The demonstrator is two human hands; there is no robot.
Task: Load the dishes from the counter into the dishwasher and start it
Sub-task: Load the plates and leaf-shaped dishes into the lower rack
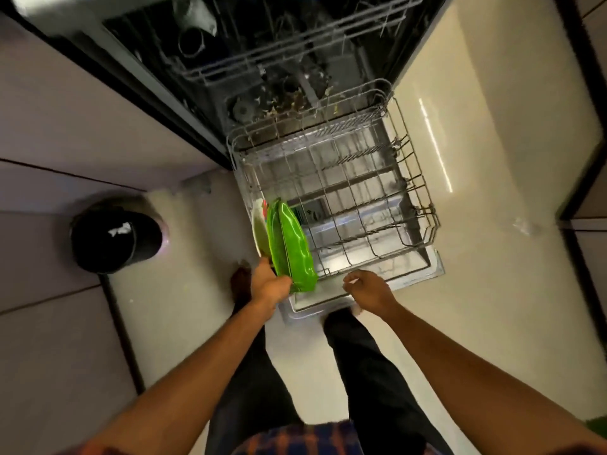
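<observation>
The dishwasher stands open with its lower wire rack (358,198) pulled out over the lowered door (410,277). My left hand (267,284) grips the near edges of two bright green plates (290,244) held on edge over the rack's left front corner, with a white plate (259,229) just left of them. My right hand (368,287) hovers over the door's front edge, fingers loosely curled and holding nothing. The upper rack (295,50) sits further back inside the dark tub.
A black round bin (113,236) stands on the floor to the left. Cabinet fronts (65,103) run along the left side. Pale floor tiles (492,290) spread to the right of the door. My legs and feet are just in front of the door.
</observation>
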